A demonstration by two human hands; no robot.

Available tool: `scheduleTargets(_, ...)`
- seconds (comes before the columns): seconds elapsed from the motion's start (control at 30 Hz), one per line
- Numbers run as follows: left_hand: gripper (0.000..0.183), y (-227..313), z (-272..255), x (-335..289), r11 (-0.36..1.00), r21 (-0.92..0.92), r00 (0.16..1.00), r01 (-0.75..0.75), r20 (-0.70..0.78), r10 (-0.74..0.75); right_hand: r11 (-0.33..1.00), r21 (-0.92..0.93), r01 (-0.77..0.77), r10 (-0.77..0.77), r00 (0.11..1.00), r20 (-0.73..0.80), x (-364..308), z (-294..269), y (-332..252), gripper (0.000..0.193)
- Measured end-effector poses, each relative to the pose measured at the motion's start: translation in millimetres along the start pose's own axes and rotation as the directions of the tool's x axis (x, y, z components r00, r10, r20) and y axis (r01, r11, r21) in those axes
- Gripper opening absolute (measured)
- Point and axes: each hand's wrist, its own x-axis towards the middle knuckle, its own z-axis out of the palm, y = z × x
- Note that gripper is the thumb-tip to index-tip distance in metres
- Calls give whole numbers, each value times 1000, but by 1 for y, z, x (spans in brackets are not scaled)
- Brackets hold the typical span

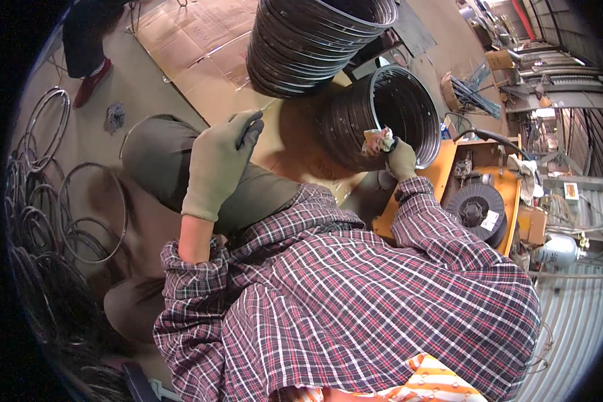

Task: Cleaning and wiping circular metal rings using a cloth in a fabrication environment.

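My right hand (pixel 402 159), in a pale glove with dark fingertips, grips a crumpled multicoloured rag (pixel 378 141). It is at the near rim of a short stack of black rings (pixel 347 124), whose hollow inside faces up and right. My left hand (pixel 216 164), gloved alike, is raised above my bent knee (pixel 157 151). Its fingers are curled together, and whatever they may hold is hidden. Beyond it a taller stack of black rings (pixel 295 53) stands on flattened cardboard (pixel 194 50).
Loose wire hoops (pixel 47 234) pile up along the left. At right, an orange machine (pixel 509 197) carries a black wire spool (pixel 474 209). Another person's leg and shoe (pixel 92 84) are at the far left. Behind the machine are a gas cylinder (pixel 559 251) and loaded racks (pixel 563 84).
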Motion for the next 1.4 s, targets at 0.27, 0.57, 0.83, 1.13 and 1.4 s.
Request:
scheduleTargets(0.27, 21, 1, 5, 4, 998, -17, 996, -56, -66, 55, 1000, -21, 3, -3, 1000, -15, 8, -1, 12, 23)
scheduleTargets(0.57, 30, -14, -6, -4, 991, 49, 992, -123, -29, 125, 989, 44, 139, -143, 982, 123, 6, -14, -4, 24)
scheduleTargets(0.83, 31, -25, -46, -26, 990, 8, 779, -139, -617, 114, 114, 988, 101, -314, 947, -60, 65, -47, -131, 32)
scheduleTargets(1.13, 22, -303, -5, -145, 501, -835, -129, -230, -484, -866, -21, 955, 295, -845, 505, -174, 71, -51, -334, 42)
scheduleTargets(1.4, 40, -402, 18, -370, 247, -813, -667, 527, -576, -473, -118, 548, 828, -973, -207, 103, -64, -49, -408, 41)
